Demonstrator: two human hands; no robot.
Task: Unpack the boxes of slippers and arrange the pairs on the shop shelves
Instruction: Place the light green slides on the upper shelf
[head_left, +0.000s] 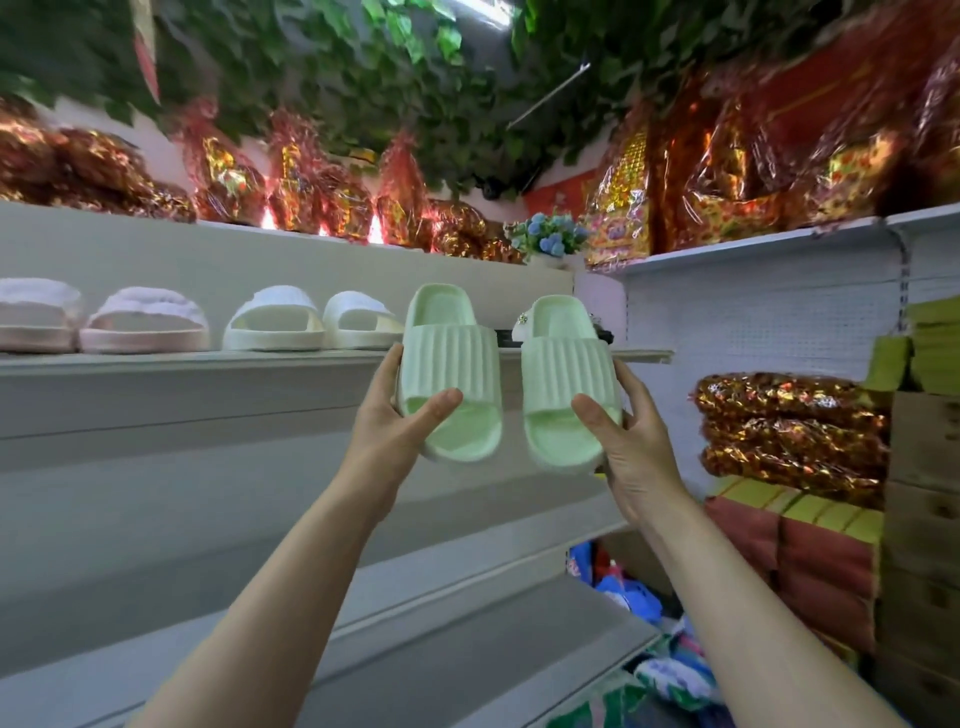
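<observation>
I hold a pair of pale green ribbed slippers up in front of the shelf edge (311, 358). My left hand (395, 431) grips the left green slipper (449, 364) at its toe end, thumb across the open toe. My right hand (631, 441) grips the right green slipper (563, 374) the same way. Both slippers stand tilted, heels up, just in front of the shelf's right part. On that shelf stand a pink pair (145, 322) at the left and a white pair (275, 322) beside it.
Below are several bare grey shelves (208, 519). A small decorated item (522, 325) sits on the shelf behind the green slippers. Red and gold wrapped packs (789, 431) and cardboard boxes (919, 519) fill the right side. Bagged goods (670, 675) lie low on the floor.
</observation>
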